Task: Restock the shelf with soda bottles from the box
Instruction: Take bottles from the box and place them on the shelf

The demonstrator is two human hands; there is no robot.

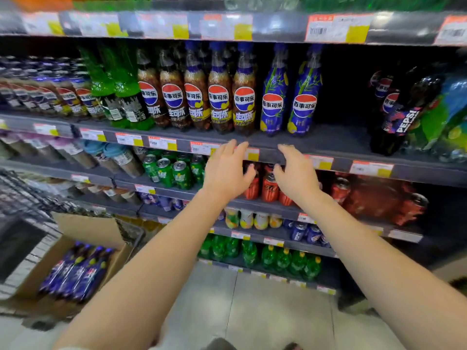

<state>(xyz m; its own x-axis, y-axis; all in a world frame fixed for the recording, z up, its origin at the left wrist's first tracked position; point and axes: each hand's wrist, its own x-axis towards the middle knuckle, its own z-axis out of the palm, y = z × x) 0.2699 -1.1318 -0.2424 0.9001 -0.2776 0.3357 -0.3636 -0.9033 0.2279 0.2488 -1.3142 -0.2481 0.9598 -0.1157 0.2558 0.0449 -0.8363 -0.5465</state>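
Supermarket racking fills the wall ahead, row over row of drinks with price tags (161,143) clipped along the front edges. Both of the person's bare arms reach toward the shelf (336,145) where the Pepsi stands. The left hand (227,170) and the right hand (295,173) hang side by side in front of its edge strip, both empty, with fingers loose and slightly spread. Whether the fingertips touch the strip I cannot tell.

On that shelf two blue bottles (289,97) stand upright next to each other, with a dark bare stretch to their right. Just to their left runs a line of brown cola bottles (219,97), then green bottles (121,92). Far right stands a big dark Pepsi bottle (401,114).

Down at the left, on the floor (252,311), sits the cardboard box (83,228), flaps open, with more blue bottles in the box (75,271) lying packed together (same blue wrap, yellow caps showing). Green cans (171,170) and red cans (270,185) fill the row below the hands.
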